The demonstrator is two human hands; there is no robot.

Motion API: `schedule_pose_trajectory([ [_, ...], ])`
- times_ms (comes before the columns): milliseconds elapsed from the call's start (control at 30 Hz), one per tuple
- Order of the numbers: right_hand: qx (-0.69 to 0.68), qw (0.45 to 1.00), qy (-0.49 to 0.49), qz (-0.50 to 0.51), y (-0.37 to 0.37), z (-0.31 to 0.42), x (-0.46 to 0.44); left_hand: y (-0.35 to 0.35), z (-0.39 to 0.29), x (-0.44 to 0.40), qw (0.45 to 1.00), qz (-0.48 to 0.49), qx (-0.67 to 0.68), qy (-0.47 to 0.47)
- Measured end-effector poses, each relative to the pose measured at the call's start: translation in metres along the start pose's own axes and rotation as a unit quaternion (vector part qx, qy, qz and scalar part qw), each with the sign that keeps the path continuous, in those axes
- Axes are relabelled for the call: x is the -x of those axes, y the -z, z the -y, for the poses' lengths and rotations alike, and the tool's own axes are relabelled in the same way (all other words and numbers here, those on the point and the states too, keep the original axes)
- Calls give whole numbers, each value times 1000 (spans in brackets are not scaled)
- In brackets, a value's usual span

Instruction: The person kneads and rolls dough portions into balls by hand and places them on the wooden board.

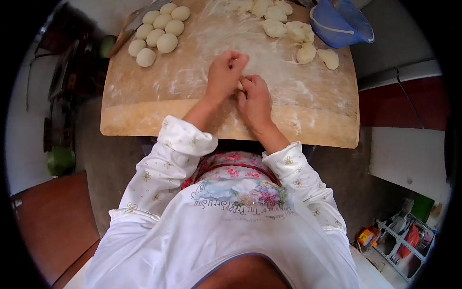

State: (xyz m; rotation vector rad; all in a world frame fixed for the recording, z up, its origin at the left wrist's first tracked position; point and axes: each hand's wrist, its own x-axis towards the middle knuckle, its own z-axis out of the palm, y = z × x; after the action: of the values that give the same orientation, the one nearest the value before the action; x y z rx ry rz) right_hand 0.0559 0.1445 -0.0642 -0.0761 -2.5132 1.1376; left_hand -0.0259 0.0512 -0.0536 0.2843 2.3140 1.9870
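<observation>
My left hand (225, 74) and my right hand (255, 98) are together over the floured wooden board (192, 113), near its middle. Both have curled fingers. Between them a small pale bit of dough (239, 86) shows; my hands hide the rest of it. To the upper left, several smooth round dough balls (167, 43) sit in a close group. Rough, flattened lumps of dough (299, 32) lie at the upper right. White flour is smeared over the wood around my hands.
A blue plastic basin (341, 24) with a white handle stands at the board's far right corner. Beside the dough balls, a long wooden-handled tool (120, 43) lies along the far left edge. A rack with bottles and bags (404, 241) is at the lower right.
</observation>
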Motion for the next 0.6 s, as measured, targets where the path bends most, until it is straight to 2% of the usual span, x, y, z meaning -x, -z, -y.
schedule_pose_trajectory([
  [33,14,1000,19,-4,-1,-1,0,-5,6,11,987,-38,-98,-125],
  [67,21,1000,4,15,-1,0,-2,-9,12,15,946,-74,-194,-248],
  [167,44,998,-33,41,3,2,-12,-4,31,2,905,-55,-276,-318],
  [233,62,997,-43,33,1,-2,-23,-6,30,-17,945,-28,-223,-236],
  [333,-44,993,-104,42,-3,-10,-38,-3,18,-37,977,-11,-175,-120],
  [367,-100,987,-125,15,-7,-12,-36,-2,14,-40,983,-8,-165,-83],
  [433,-212,962,-169,-35,-10,-7,-29,-5,10,-33,994,-100,35,2],
  [467,-138,983,-120,12,0,3,-20,-7,8,-26,980,-142,134,46],
  [567,-78,995,-50,30,2,7,0,1,-3,8,962,-79,210,152],
  [600,-86,996,-24,22,-3,7,4,4,-7,12,969,-82,185,141],
])
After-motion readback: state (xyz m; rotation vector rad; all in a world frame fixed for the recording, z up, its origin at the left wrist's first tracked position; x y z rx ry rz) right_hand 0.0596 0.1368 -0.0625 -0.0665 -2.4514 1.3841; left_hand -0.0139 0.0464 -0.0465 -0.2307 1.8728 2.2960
